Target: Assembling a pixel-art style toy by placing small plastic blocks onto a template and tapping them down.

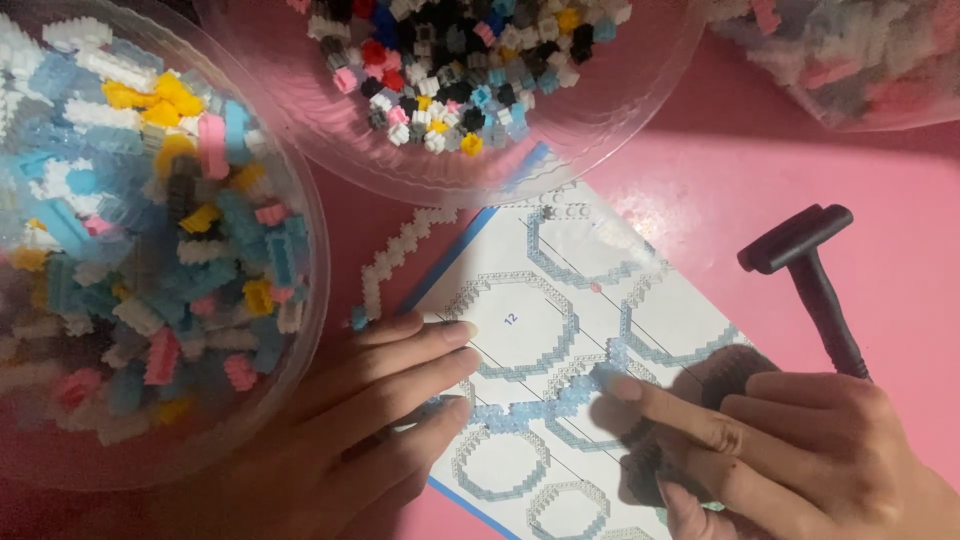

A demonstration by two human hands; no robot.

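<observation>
pressing light-blue brick strip (530, 408) onto instruction sheet (560, 300)

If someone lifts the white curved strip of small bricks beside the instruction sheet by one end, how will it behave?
The white strip of bricks is only one brick wide and long, so it would probably sag or snap apart at a joint. It looks light, made of tiny plastic pieces. Lying flat on the pink table, it seems unlikely to roll; a push would likely slide it.

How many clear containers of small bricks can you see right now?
3. One clear bowl at left beside the left hand, a second bowl at top centre, and a third container cut off at top right. More may lie outside the view.
</observation>
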